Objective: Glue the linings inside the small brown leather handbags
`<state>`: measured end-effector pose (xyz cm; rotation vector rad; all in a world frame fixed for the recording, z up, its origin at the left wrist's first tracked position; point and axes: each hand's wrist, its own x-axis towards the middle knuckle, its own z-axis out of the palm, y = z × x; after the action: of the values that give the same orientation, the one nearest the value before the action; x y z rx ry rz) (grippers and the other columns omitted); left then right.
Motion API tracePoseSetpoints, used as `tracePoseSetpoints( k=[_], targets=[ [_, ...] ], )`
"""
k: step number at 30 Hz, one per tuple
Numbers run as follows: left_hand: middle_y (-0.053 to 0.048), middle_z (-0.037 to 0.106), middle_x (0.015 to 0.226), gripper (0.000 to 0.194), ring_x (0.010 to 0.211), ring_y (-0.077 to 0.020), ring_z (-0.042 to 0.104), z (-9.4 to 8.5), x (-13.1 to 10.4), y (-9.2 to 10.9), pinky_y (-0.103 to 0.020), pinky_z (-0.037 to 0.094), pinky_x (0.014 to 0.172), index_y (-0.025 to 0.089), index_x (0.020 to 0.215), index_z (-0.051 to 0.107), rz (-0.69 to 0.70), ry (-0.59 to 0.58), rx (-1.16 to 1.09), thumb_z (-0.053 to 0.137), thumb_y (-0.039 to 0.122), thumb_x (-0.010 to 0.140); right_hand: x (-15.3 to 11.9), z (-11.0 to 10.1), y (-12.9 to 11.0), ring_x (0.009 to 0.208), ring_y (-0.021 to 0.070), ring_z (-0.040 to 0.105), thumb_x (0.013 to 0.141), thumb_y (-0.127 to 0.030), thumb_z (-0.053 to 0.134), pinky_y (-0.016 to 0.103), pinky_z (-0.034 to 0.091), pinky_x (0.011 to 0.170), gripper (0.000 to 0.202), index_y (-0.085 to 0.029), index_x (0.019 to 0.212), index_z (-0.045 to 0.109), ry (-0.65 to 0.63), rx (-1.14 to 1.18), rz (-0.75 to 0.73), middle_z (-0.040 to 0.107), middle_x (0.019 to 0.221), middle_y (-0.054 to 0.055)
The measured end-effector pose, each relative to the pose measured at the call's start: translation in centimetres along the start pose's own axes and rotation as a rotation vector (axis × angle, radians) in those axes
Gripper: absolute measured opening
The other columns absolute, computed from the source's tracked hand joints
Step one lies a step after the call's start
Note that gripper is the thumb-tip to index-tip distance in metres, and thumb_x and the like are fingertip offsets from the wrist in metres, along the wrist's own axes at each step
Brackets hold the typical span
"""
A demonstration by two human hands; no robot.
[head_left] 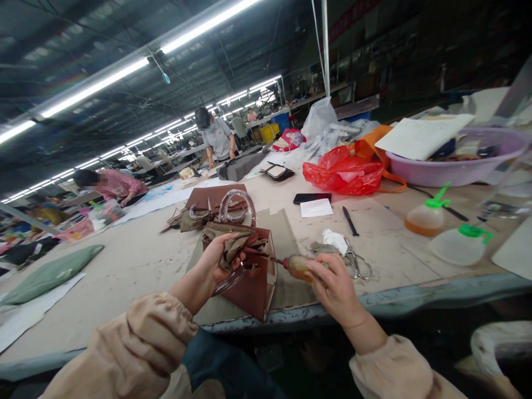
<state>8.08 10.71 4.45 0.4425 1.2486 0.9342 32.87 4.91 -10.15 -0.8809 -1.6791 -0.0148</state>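
At the far left of the frame a green cloth piece (50,274) lies flat on the counter (137,260), well apart from the work. Toward the centre, the left hand (218,260) is closed around the top edge of a brown leather handbag (253,280) that stands near the counter's front edge, thumb and fingers pinching the olive stuffing fabric (236,244) bunched at its mouth. The bag looks light, with fairly stiff panels that hold their shape but a soft, yielding rim; its plastic-wrapped handle (236,205) would likely be slippery, so the firm side wall or rim seems the safer place to grip. Just right of the bag, the right hand (334,288) is wrapped shut on a stained, wooden-handled tool (297,267), its thin tip touching the bag's side. Scissors (357,265) lie just beyond that hand; two squeeze bottles (449,233) stand at right.
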Motion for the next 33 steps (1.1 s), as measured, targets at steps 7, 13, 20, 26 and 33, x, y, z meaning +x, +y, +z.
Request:
tracePoseSetpoints(
  k=[7,13,20,26,33],
  targets=[
    [-0.009,0.068,0.053,0.032,0.033,-0.013,0.056,0.5,-0.6,0.0,-0.018,0.045,0.029,0.005,0.095,0.07,0.067,0.023,0.129,0.044,0.023,0.091,2.0,-0.6,-0.6,0.089,0.0203,0.051,0.085,-0.003,0.055,0.039,0.047,0.078,0.049,-0.034,0.123,0.055,0.081,-0.015,-0.042,0.052,0.098,0.004],
    [-0.009,0.067,0.053,0.029,0.035,-0.0137,0.057,0.0,-0.2,0.0,-0.019,0.046,0.029,0.004,0.095,0.069,0.086,0.014,0.135,0.048,0.023,0.089,0.9,-0.2,-0.2,0.089,0.021,0.051,0.086,-0.002,0.052,0.039,0.047,0.077,0.044,-0.029,0.121,0.057,0.0,-0.023,-0.051,0.052,0.099,0.006],
    [-0.009,0.067,0.052,0.031,0.033,-0.0134,0.055,0.2,-0.5,0.0,-0.019,0.045,0.028,0.004,0.095,0.069,0.073,0.036,0.121,0.045,0.023,0.091,1.2,-0.3,-0.4,0.092,0.0213,0.05,0.085,0.0,0.054,0.038,0.046,0.078,0.042,-0.025,0.119,0.056,0.013,-0.018,-0.061,0.051,0.1,0.006],
    [-0.009,0.066,0.051,0.033,0.034,-0.0133,0.056,0.5,-0.7,0.3,-0.018,0.045,0.029,0.004,0.093,0.07,0.019,0.044,0.114,0.045,0.026,0.092,1.7,-0.8,-0.4,0.091,0.0206,0.049,0.084,0.001,0.056,0.037,0.045,0.078,0.042,-0.025,0.116,0.055,0.045,-0.037,-0.071,0.051,0.1,0.006],
    [-0.009,0.066,0.051,0.033,0.034,-0.0138,0.056,0.2,-0.8,0.1,-0.019,0.045,0.029,0.004,0.095,0.07,0.061,0.053,0.11,0.045,0.025,0.091,0.1,-0.3,0.1,0.09,0.0203,0.048,0.089,-0.005,0.056,0.037,0.046,0.077,0.032,-0.021,0.116,0.056,-0.061,-0.016,-0.024,0.05,0.1,0.007]
  ],
)
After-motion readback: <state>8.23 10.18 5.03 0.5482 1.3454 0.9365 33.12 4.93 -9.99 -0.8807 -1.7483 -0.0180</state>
